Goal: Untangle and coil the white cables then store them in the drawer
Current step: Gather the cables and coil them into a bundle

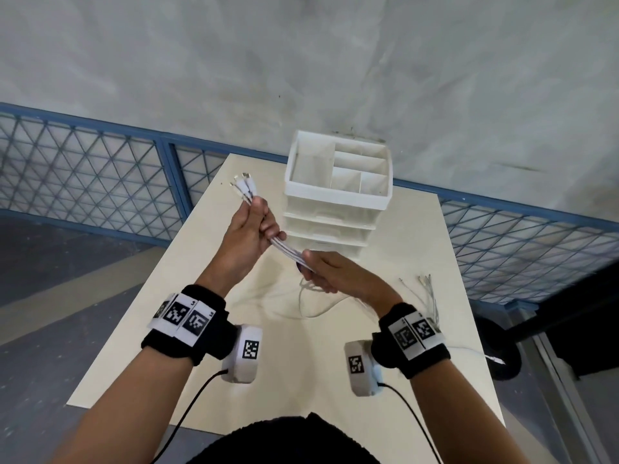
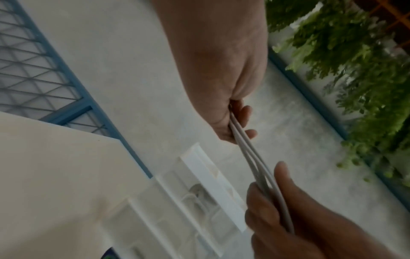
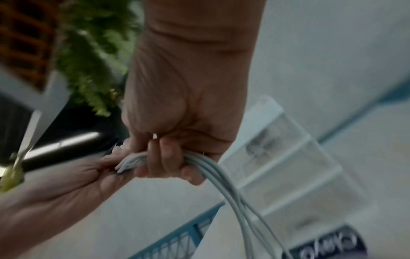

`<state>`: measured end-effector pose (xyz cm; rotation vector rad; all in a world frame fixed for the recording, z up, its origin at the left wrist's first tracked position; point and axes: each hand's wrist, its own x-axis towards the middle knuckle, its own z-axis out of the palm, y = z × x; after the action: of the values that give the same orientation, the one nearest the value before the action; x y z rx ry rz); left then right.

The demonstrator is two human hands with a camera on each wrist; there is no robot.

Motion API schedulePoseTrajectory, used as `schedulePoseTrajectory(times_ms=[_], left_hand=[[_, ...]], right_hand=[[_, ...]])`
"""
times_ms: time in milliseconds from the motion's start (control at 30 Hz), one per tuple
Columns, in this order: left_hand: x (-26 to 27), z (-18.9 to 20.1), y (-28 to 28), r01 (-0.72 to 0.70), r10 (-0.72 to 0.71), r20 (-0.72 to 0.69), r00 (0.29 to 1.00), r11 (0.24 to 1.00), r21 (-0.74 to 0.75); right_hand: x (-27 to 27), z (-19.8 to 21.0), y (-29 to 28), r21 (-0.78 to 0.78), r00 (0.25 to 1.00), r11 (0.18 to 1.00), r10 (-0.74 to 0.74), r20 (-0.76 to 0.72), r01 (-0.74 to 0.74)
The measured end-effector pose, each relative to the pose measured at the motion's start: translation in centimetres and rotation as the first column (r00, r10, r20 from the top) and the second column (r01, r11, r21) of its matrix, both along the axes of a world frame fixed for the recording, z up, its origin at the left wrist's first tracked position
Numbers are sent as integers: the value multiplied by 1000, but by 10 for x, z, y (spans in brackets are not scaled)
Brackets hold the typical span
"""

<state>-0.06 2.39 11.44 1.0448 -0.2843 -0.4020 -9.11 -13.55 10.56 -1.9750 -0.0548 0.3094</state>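
Left hand (image 1: 246, 232) and right hand (image 1: 330, 272) are both gripping the white cables (image 1: 289, 252); judgement: keeping strands taut and parallel while sliding should be easing coiling.

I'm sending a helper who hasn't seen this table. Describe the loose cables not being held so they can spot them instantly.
Start at the cream table with the white drawer unit at its far end. Toward the table's right edge, beside the right hand, lies a loose bunch of thin white cables, plug ends fanned toward the railing. Unlike the cable bundle stretched between both hands, these lie flat and untouched.
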Motion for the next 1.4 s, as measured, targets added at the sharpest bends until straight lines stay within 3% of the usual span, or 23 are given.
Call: schedulePoseTrajectory(times_ms=[167, 267, 400, 500, 567, 633, 667, 700, 767, 900, 1067, 1167, 1300, 1400], left_hand=[[1, -25, 4, -158, 141, -237, 961, 986, -58], [1, -40, 3, -163, 174, -419, 891, 985, 62], [-14, -63, 3, 187, -9, -680, 734, 964, 189], [-28, -77, 3, 374, -84, -743, 665, 898, 233], [-33, -80, 0, 397, -73, -628, 775, 829, 394], [-32, -79, -3, 263, -47, -360, 932, 771, 580], [-32, -70, -6, 201, -93, -210, 973, 789, 580], [-35, -59, -8, 184, -162, -90, 983, 813, 552], [-41, -41, -10, 220, -271, 11, 963, 805, 551], [-50, -45, -8, 342, -432, 38, 901, 761, 551], [-55, -47, 1, 395, -393, -101, 914, 803, 447], [-41, -29, 3, 323, -326, -49, 944, 886, 334], [-19, -3, 8, 153, -172, 40, 984, 942, 300], [-20, -5, 0, 77, -97, 54, 994, 952, 297]], right_hand=[[-4, 2, -19, -250, 999, 968, 18, 33, -9], [-5, 5, -18, -346, 995, 938, 0, 96, 33], [0, 22, -18, -371, 999, 928, -14, 32, 25], [4, 37, -20, -403, 999, 915, -17, -43, -2], [7, 42, -21, -430, 995, 903, -17, -96, -26], [10, 44, -21, -444, 991, 895, -15, -136, -47], [11, 44, -21, -443, 989, 895, -16, -145, -50], [13, 43, -20, -432, 989, 900, -18, -150, -49], [15, 44, -18, -398, 989, 916, -19, -148, -42], [13, 51, -28, -251, 989, 967, -66, -131, 32], [3, 60, -53, -138, 984, 988, -96, -151, 75], [-6, 51, -62, 7, 985, 991, -135, -105, 136], [-15, 18, -65, 292, 990, 946, -130, -55, 140], [-16, -4, -37, 342, 960, 901, -281, -5, 266]])
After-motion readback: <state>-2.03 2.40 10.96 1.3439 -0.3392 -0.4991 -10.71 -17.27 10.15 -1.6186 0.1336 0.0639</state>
